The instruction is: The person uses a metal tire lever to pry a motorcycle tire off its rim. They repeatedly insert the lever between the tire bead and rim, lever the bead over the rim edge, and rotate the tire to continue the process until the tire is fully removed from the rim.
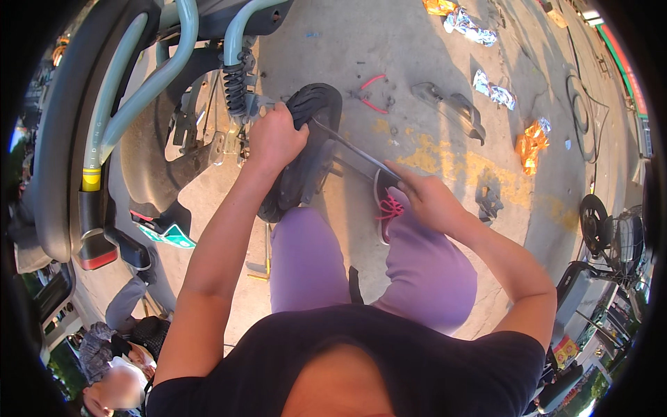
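My left hand (276, 136) grips the upper left side of a black rubber tyre (317, 99) on a small wheel, which stands upright in front of my knee. In my right hand (433, 200) is a long metal tyre lever (357, 149). Its far tip meets the tyre's edge close to my left fingers; whether it sits under the bead is too small to tell. Beside the wheel rises the rear of a scooter (151, 104), with blue-grey tubes and a black coil-spring shock absorber (234, 89). My left hand hides part of the wheel's left side.
Red-handled pliers (373, 108) lie on the concrete beyond the wheel, near a curved black part (469, 117). Crumpled orange foil (530, 146) and silver foil (494, 89) lie farther right. A cable (577, 117) curls beyond. Another person (125, 359) is at lower left; a parked bike (599, 234) stands right.
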Motion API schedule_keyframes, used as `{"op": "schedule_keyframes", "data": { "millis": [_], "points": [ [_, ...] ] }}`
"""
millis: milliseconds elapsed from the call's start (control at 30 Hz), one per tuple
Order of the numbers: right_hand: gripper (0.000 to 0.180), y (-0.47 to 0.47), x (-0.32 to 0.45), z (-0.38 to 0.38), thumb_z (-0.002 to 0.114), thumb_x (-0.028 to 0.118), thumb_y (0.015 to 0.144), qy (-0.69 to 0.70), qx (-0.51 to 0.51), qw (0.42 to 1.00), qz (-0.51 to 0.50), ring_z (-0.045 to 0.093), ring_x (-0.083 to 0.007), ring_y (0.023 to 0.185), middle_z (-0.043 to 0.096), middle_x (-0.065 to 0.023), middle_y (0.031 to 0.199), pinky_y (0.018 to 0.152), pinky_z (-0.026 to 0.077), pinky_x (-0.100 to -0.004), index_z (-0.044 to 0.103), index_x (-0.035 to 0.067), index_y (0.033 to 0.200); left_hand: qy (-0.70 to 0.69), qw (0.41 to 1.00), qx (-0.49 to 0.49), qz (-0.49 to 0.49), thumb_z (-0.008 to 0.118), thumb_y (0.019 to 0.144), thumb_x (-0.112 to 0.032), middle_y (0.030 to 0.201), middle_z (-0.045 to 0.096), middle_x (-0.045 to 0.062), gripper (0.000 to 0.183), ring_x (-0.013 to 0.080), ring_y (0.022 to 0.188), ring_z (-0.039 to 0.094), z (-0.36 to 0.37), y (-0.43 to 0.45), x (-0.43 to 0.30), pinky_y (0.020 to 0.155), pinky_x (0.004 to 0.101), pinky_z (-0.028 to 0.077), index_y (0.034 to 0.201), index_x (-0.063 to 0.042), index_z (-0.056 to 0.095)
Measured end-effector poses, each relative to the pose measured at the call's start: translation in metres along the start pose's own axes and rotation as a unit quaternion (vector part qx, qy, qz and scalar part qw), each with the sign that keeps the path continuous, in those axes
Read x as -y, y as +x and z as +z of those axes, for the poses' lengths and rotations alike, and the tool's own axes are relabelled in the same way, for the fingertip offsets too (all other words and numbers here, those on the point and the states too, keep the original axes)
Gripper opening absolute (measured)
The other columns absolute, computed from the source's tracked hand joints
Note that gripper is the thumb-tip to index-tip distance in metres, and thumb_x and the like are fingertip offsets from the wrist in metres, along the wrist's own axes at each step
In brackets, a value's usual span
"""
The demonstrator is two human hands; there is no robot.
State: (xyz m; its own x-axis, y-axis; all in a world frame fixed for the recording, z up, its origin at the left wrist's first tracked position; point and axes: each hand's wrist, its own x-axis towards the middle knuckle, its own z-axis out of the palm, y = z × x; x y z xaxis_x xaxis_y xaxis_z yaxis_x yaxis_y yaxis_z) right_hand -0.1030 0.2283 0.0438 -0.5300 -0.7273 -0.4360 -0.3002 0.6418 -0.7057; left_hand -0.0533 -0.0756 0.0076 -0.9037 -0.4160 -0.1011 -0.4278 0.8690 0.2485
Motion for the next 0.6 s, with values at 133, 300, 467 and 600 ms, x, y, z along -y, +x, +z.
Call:
{"op": "schedule_keyframes", "data": {
  "millis": [133,300,467,600],
  "points": [
    [0.059,0.003,0.007,-0.018,0.058,0.012,0.088,-0.17,-0.009,0.985,-0.039,0.063,-0.0354,0.068,0.062,-0.0199,0.073,0.063,0.05,-0.044,0.045,0.018,0.145,0.014,1.0,0.006,-0.001,0.074,0.078,-0.031,0.082,0.067,0.026,0.044,0.041,0.078,0.069,-0.002,-0.008,-0.004,0.071,0.0472,0.056,0.095,0.007,0.058],
    [0.073,0.029,0.029,-0.046,0.064,0.006,0.075,-0.422,-0.03,0.903,-0.08,0.065,-0.029,0.065,0.062,-0.0136,0.07,0.056,0.052,-0.0392,0.047,0.02,0.145,0.033,0.999,0.015,-0.002,0.073,0.08,-0.029,0.084,0.068,0.023,0.042,0.0381,0.077,0.07,-0.002,-0.002,-0.004,0.07,0.0446,0.057,0.097,0.006,0.058],
    [0.067,0.03,0.005,-0.036,0.062,0.005,0.078,-0.344,-0.053,0.931,-0.114,0.064,-0.0315,0.065,0.062,-0.013,0.071,0.057,0.051,-0.0412,0.049,0.019,0.142,0.026,0.999,0.013,-0.014,0.074,0.08,-0.03,0.089,0.067,0.022,0.041,0.037,0.08,0.07,-0.004,-0.006,-0.004,0.07,0.0443,0.057,0.096,0.004,0.058],
    [0.052,0.005,0.002,-0.023,0.058,0.009,0.087,-0.253,-0.041,0.966,-0.017,0.065,-0.0349,0.071,0.066,-0.0159,0.078,0.063,0.051,-0.0423,0.053,0.017,0.138,0.111,0.972,-0.182,0.099,0.079,0.076,-0.035,0.092,0.066,0.017,0.047,0.0354,0.08,0.069,0.005,-0.017,0.006,0.068,0.0419,0.057,0.096,0.001,0.057]
  ]
}}
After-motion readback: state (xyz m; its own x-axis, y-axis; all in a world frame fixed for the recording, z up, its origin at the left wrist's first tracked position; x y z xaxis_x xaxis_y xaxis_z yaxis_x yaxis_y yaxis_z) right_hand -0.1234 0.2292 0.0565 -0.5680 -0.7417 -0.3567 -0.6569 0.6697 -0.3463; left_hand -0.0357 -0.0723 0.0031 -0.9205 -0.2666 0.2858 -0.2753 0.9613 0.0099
